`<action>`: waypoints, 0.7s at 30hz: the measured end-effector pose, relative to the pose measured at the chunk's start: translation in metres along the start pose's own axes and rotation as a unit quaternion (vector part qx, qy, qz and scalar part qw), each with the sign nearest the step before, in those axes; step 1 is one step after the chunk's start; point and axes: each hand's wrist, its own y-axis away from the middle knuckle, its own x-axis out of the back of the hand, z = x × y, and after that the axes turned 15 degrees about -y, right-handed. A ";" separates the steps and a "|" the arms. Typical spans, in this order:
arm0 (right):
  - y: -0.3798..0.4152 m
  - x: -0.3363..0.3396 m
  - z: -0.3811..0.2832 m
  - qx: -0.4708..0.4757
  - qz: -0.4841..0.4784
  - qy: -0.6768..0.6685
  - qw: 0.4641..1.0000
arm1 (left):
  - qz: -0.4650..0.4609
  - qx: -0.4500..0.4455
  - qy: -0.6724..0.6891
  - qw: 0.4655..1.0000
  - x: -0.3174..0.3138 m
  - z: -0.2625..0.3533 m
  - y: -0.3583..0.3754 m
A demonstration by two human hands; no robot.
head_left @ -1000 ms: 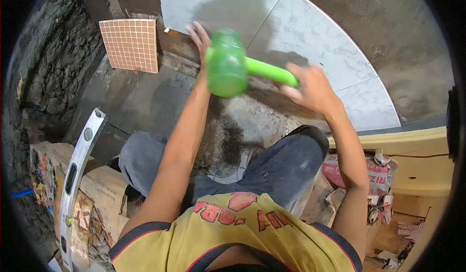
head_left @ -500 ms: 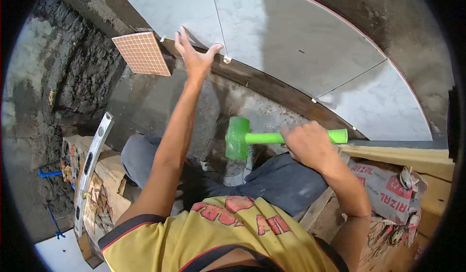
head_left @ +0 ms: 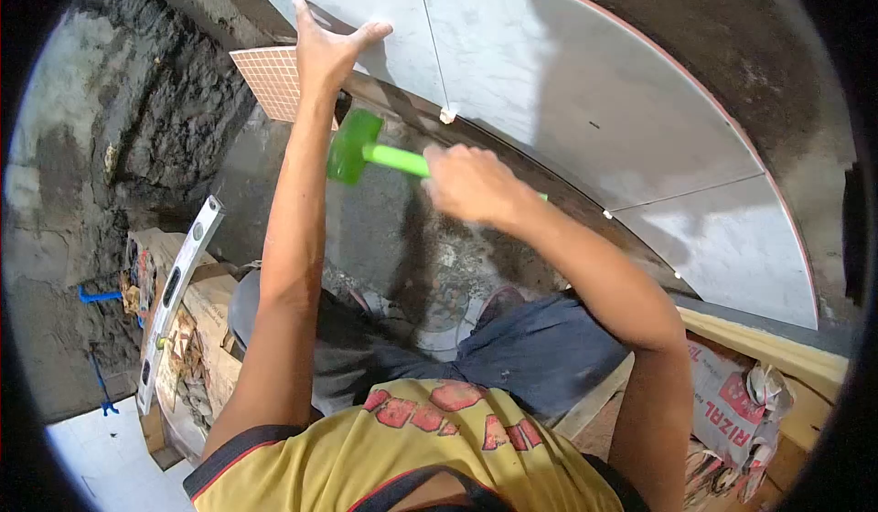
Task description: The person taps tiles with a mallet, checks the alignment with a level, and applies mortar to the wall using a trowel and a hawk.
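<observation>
In the head view, my right hand (head_left: 477, 183) is wrapped around the handle of a green rubber mallet (head_left: 355, 148). The mallet's head is raised near my left forearm, apart from the tiles. With thumb and fingers spread, my left hand (head_left: 327, 53) rests at the lower edge of a white marbled tile (head_left: 389, 14). Beside that tile lies a larger grey-white tile (head_left: 631, 119), followed by another tile (head_left: 732, 256), together forming a curved surface with reddish trim. Small white pieces, one of them a chip (head_left: 447, 115), sit along the lower edge by the joints.
A brown grid-patterned tile (head_left: 265, 75) leans left of my left hand, partly hidden by it. To the left, a spirit level (head_left: 178, 297) leans on cardboard and debris. At lower right are a cement bag (head_left: 732, 411) and a wooden board (head_left: 768, 343). Rough wet mortar (head_left: 174, 101) covers the left side.
My right hand has carried the mallet up and to the left, toward my left forearm. My left hand has shifted up and left along the tile edge. The camera view has moved slightly.
</observation>
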 end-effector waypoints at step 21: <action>0.007 0.002 -0.012 -0.012 -0.202 0.212 0.956 | -0.028 0.151 0.016 0.988 0.108 0.048 0.054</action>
